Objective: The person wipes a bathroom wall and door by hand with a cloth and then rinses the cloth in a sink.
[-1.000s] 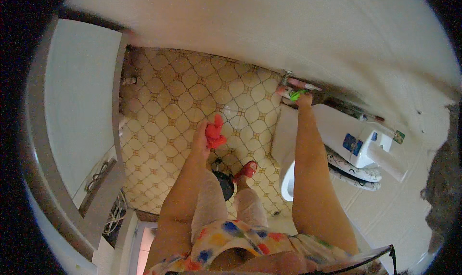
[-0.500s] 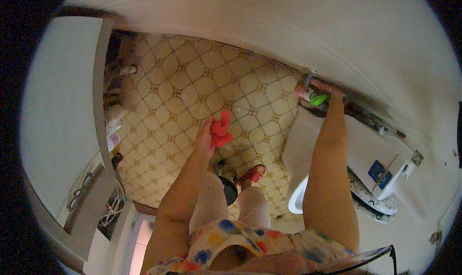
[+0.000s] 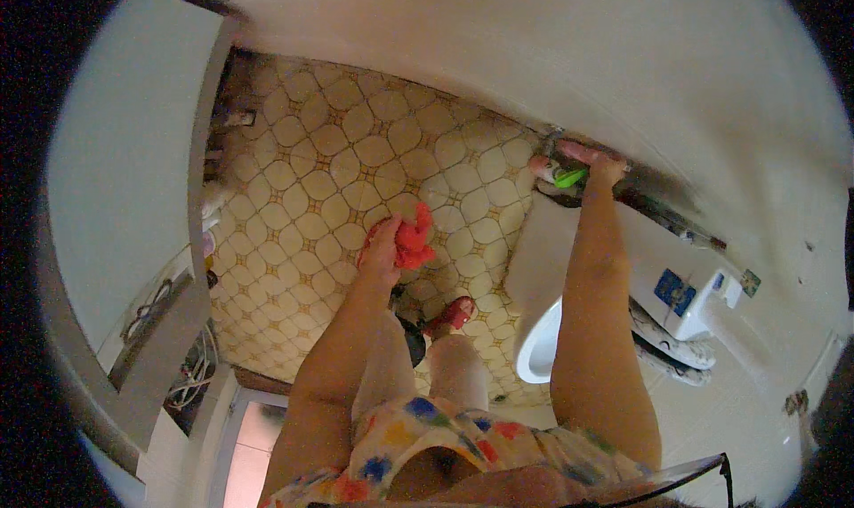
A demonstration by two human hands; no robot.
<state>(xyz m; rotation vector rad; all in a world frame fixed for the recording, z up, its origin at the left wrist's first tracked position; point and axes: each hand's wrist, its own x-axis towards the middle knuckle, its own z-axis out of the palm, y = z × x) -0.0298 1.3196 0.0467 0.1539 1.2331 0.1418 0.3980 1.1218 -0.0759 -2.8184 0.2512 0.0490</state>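
Observation:
My left hand point(image 3: 383, 241) is closed around a crumpled red cloth point(image 3: 413, 238), held out over the floor; some of it bulges past both sides of the fingers. My right arm reaches far forward over the toilet, and my right hand point(image 3: 608, 167) is at the narrow gap by the wall. Right by it lie a long pinkish thing point(image 3: 580, 152), whose kind is unclear, and a bright green object point(image 3: 570, 178). A pale container with a pink top point(image 3: 543, 166) stands just left of these. The right fingers are too small and blurred to make out.
The white toilet point(image 3: 539, 343) stands on my right, a blue packet point(image 3: 674, 292) on its white surface. A pale cabinet point(image 3: 124, 179) runs along the left, with coiled cables point(image 3: 196, 374) beneath. Patterned tiles point(image 3: 329, 161) cover the floor. My foot wears a red slipper point(image 3: 456, 315).
The view has shifted a little. The red cloth has spread out more around my left hand. My right hand stays by the things at the wall.

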